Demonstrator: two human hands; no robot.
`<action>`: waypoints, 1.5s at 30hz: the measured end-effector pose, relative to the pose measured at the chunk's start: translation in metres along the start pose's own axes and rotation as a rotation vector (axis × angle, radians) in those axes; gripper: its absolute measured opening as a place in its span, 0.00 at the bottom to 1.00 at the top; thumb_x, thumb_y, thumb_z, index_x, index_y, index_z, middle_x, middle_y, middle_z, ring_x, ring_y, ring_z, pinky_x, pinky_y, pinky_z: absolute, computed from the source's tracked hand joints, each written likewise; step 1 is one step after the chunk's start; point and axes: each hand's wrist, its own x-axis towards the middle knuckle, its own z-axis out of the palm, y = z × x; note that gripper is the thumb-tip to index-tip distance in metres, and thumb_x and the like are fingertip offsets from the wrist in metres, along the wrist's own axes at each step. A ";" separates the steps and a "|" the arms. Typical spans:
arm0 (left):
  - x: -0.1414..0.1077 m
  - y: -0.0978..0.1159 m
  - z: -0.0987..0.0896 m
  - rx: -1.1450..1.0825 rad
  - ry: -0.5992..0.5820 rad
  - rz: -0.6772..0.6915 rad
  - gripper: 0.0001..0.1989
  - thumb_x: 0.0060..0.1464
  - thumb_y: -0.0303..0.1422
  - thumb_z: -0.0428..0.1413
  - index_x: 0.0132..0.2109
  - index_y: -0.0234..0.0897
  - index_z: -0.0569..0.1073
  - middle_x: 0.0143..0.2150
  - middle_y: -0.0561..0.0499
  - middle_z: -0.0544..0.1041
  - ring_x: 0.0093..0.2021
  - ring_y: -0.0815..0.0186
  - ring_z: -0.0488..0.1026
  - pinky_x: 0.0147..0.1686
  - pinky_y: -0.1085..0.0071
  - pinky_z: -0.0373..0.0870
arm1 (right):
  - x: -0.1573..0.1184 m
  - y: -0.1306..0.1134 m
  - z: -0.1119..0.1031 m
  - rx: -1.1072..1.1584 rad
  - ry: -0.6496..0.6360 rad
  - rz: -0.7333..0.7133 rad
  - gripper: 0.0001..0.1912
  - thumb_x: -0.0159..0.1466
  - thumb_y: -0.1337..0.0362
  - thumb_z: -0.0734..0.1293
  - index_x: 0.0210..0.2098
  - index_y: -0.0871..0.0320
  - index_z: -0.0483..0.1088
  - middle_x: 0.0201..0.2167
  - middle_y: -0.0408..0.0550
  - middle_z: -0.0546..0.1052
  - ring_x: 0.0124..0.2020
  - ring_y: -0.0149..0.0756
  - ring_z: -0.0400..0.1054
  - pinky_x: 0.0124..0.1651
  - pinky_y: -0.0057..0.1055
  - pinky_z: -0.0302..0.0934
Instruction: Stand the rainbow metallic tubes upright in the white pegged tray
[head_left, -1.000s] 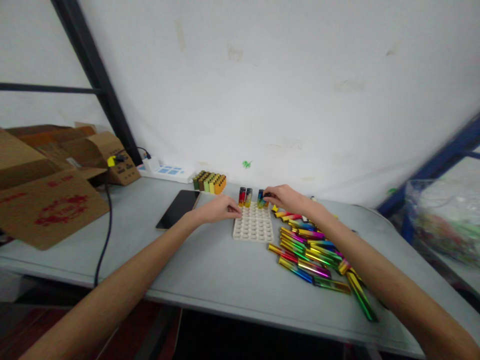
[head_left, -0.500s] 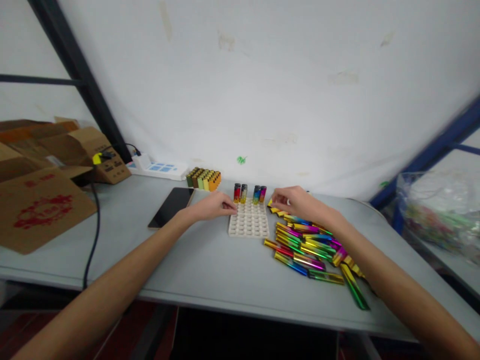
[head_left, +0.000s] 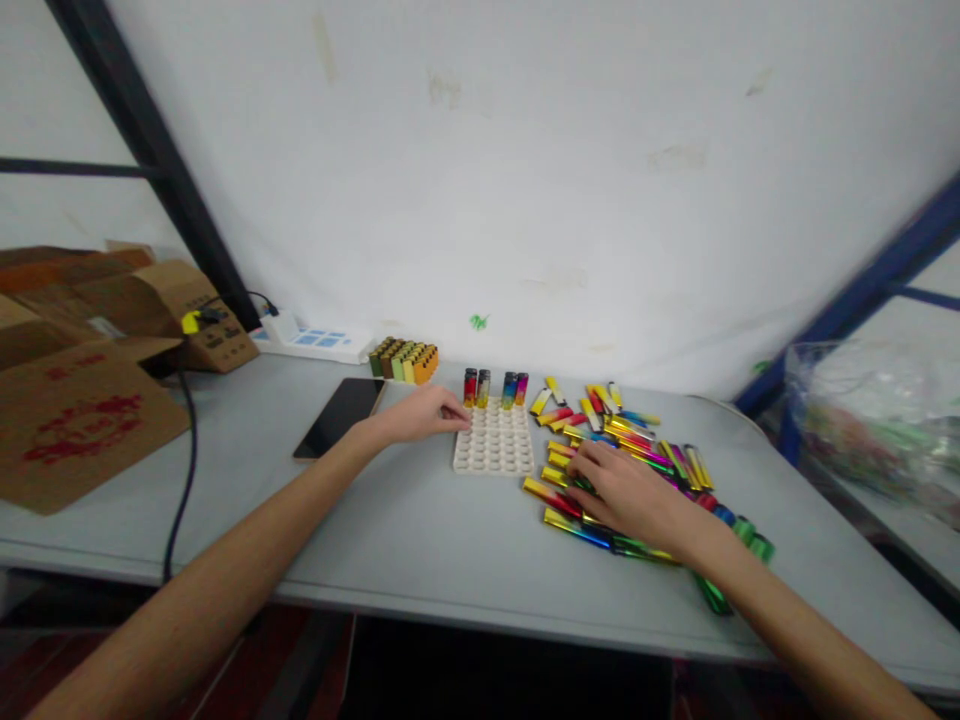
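A white tray [head_left: 493, 447] with rows of round holes lies on the table. Several shiny lighters [head_left: 510, 388], red, grey, blue and purple, stand upright along its far edge. My left hand [head_left: 427, 412] is at the tray's left side, thumb and fingertips closed on its edge. To the right of the tray is a loose pile of metallic, multicoloured lighters [head_left: 574, 531]. Over this pile my right hand [head_left: 626, 492] reaches down, its fingers bent around a lighter. The fingertips and most of that lighter are hidden.
At the back stands a block of yellow, green and brown lighters [head_left: 405, 360]. A dark phone [head_left: 341, 415] lies left of the tray. Further left are a power strip [head_left: 319, 343], a cable [head_left: 191, 470] and an open cardboard box [head_left: 90, 420]. A clear plastic bag [head_left: 870, 430] is at right.
My right hand has moved from beside the tray's far right corner to the pile, toward me and right. More far lighters now show. My left hand stays at the tray.
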 end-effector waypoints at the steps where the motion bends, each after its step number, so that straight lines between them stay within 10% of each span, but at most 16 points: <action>1: 0.000 0.000 0.000 0.000 -0.001 0.000 0.14 0.58 0.38 0.59 0.44 0.36 0.83 0.41 0.47 0.84 0.39 0.64 0.79 0.39 0.74 0.69 | 0.002 0.000 0.000 0.001 -0.003 0.001 0.12 0.71 0.57 0.61 0.44 0.58 0.71 0.46 0.57 0.72 0.46 0.47 0.70 0.50 0.44 0.66; 12: -0.001 -0.001 0.001 -0.031 -0.005 -0.003 0.15 0.57 0.40 0.59 0.44 0.36 0.83 0.40 0.48 0.84 0.38 0.65 0.79 0.37 0.75 0.69 | 0.024 0.022 -0.019 0.411 0.015 0.067 0.15 0.71 0.52 0.61 0.45 0.57 0.67 0.33 0.47 0.76 0.32 0.37 0.69 0.37 0.33 0.63; 18: 0.000 -0.003 0.000 -0.022 -0.001 0.005 0.16 0.57 0.42 0.59 0.44 0.36 0.83 0.41 0.48 0.84 0.38 0.64 0.79 0.38 0.74 0.69 | 0.048 0.023 -0.044 0.611 0.253 0.143 0.19 0.65 0.48 0.67 0.42 0.58 0.75 0.30 0.45 0.77 0.26 0.32 0.65 0.29 0.29 0.57; 23: 0.000 -0.002 0.000 -0.030 0.002 -0.004 0.15 0.57 0.42 0.59 0.43 0.36 0.83 0.41 0.48 0.84 0.39 0.63 0.79 0.38 0.74 0.69 | 0.061 0.018 -0.023 1.094 0.357 0.225 0.21 0.61 0.45 0.70 0.37 0.59 0.73 0.28 0.44 0.73 0.30 0.33 0.67 0.34 0.30 0.64; 29: -0.001 -0.001 0.000 -0.024 -0.004 -0.011 0.17 0.57 0.42 0.59 0.44 0.35 0.83 0.41 0.46 0.84 0.39 0.63 0.78 0.38 0.73 0.69 | 0.059 0.009 0.001 1.451 0.180 0.225 0.18 0.66 0.45 0.66 0.40 0.54 0.65 0.34 0.45 0.75 0.33 0.34 0.70 0.38 0.33 0.69; 36: -0.001 0.002 -0.001 0.006 0.001 -0.001 0.15 0.58 0.42 0.58 0.43 0.36 0.83 0.39 0.48 0.84 0.37 0.65 0.78 0.36 0.74 0.68 | 0.057 0.004 0.004 1.374 0.268 0.305 0.24 0.66 0.39 0.61 0.33 0.53 0.61 0.21 0.33 0.51 0.18 0.25 0.44 0.18 0.23 0.42; 45: -0.001 0.002 -0.001 -0.009 0.004 -0.007 0.15 0.57 0.42 0.59 0.43 0.36 0.83 0.40 0.48 0.84 0.37 0.65 0.78 0.37 0.74 0.68 | 0.051 0.003 0.005 0.705 0.605 0.403 0.25 0.65 0.51 0.63 0.18 0.55 0.53 0.15 0.38 0.53 0.19 0.28 0.47 0.23 0.29 0.41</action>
